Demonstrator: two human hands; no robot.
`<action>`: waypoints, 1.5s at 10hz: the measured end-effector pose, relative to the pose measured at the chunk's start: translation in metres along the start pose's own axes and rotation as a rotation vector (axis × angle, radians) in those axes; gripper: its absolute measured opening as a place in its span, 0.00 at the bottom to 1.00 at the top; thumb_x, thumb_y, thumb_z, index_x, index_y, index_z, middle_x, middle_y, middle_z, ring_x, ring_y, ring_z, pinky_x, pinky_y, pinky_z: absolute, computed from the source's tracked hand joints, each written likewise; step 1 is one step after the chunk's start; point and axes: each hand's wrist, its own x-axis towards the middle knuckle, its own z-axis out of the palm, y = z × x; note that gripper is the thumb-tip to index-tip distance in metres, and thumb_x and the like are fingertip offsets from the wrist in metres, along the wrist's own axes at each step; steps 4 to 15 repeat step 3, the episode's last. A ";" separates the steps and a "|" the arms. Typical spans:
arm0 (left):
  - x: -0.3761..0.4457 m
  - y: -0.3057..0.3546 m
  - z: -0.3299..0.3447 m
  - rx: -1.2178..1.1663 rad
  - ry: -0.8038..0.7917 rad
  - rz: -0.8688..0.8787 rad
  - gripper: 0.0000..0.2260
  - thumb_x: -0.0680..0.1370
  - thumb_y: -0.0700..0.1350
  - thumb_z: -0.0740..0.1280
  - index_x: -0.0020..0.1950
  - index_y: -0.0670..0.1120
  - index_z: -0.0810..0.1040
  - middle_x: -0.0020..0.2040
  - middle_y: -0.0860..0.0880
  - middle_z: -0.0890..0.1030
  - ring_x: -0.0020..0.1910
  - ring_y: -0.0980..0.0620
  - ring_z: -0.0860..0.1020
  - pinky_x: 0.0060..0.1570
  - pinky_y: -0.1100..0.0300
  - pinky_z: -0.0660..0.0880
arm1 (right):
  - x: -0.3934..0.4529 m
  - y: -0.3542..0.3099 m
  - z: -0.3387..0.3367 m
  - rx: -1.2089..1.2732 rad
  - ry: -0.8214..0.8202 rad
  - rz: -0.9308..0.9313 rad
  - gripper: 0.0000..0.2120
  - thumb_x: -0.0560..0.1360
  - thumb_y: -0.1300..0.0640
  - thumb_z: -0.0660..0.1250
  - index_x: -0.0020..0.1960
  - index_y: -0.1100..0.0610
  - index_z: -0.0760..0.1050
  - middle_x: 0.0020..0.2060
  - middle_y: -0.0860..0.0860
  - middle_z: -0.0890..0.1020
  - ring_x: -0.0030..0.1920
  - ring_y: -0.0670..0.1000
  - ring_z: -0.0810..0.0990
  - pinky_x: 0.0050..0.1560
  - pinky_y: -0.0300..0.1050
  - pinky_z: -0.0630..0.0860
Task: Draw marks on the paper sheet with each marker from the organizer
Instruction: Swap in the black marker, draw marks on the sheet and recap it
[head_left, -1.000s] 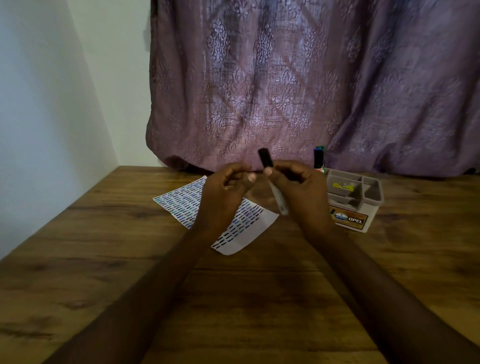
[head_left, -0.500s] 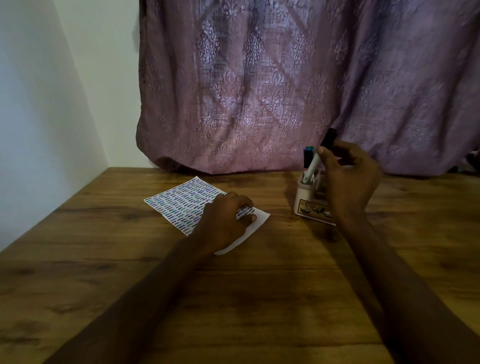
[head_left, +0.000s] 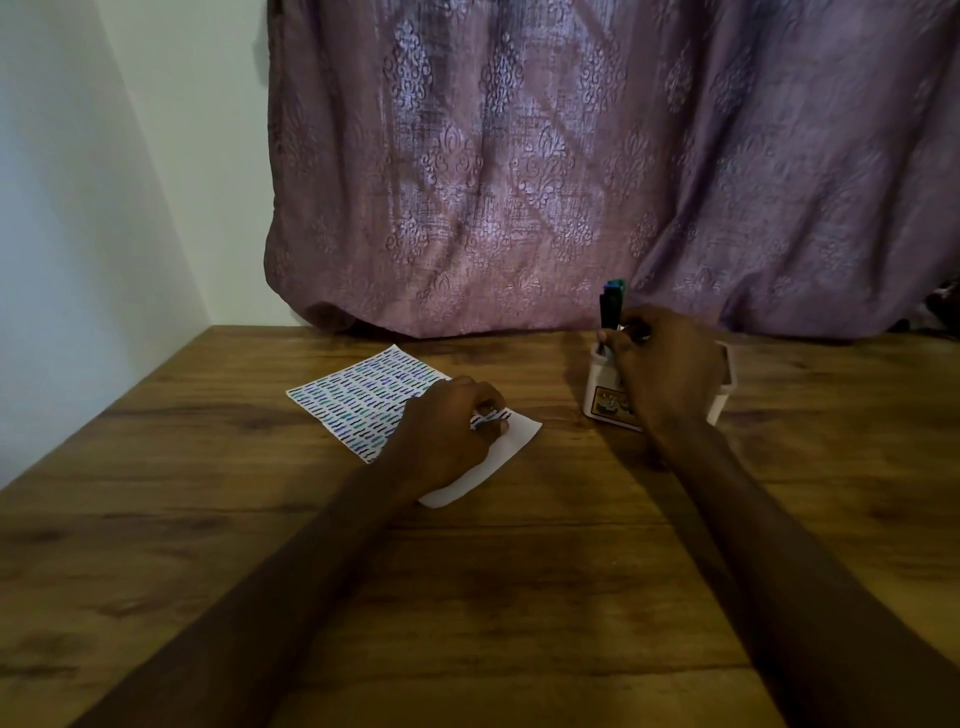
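The white paper sheet (head_left: 363, 402), covered with rows of short coloured dashes, lies on the wooden table. My left hand (head_left: 449, 434) rests on the sheet's near right part with loosely curled fingers and holds nothing. The white organizer (head_left: 597, 395) stands to the right of the sheet, with several markers (head_left: 615, 291) upright in its back left slot. My right hand (head_left: 665, 369) is over the organizer, and its fingertips pinch the shaft of the black marker (head_left: 604, 312), which stands in that slot.
The wooden table (head_left: 519, 571) reaches to a white wall on the left and a purple patterned curtain (head_left: 571, 156) at the back. The curtain hangs just behind the organizer.
My right hand carried the black marker from the middle to the organizer and lowered it into the slot. My left hand dropped onto the paper sheet and stayed there.
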 end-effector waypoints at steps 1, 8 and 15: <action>0.000 0.001 0.000 0.004 0.004 0.016 0.12 0.78 0.51 0.70 0.61 0.52 0.82 0.58 0.52 0.83 0.57 0.53 0.79 0.58 0.48 0.77 | 0.000 -0.001 0.002 -0.013 0.002 -0.002 0.09 0.76 0.51 0.75 0.54 0.52 0.81 0.48 0.54 0.89 0.50 0.59 0.86 0.45 0.48 0.74; 0.000 0.003 -0.001 -0.009 0.032 0.040 0.14 0.79 0.51 0.70 0.63 0.51 0.81 0.59 0.52 0.82 0.58 0.52 0.79 0.59 0.51 0.76 | -0.001 -0.007 -0.006 -0.046 0.009 -0.042 0.06 0.76 0.52 0.74 0.50 0.54 0.84 0.51 0.54 0.86 0.53 0.59 0.83 0.49 0.50 0.74; 0.000 0.003 -0.001 -0.009 0.032 0.040 0.14 0.79 0.51 0.70 0.63 0.51 0.81 0.59 0.52 0.82 0.58 0.52 0.79 0.59 0.51 0.76 | -0.001 -0.007 -0.006 -0.046 0.009 -0.042 0.06 0.76 0.52 0.74 0.50 0.54 0.84 0.51 0.54 0.86 0.53 0.59 0.83 0.49 0.50 0.74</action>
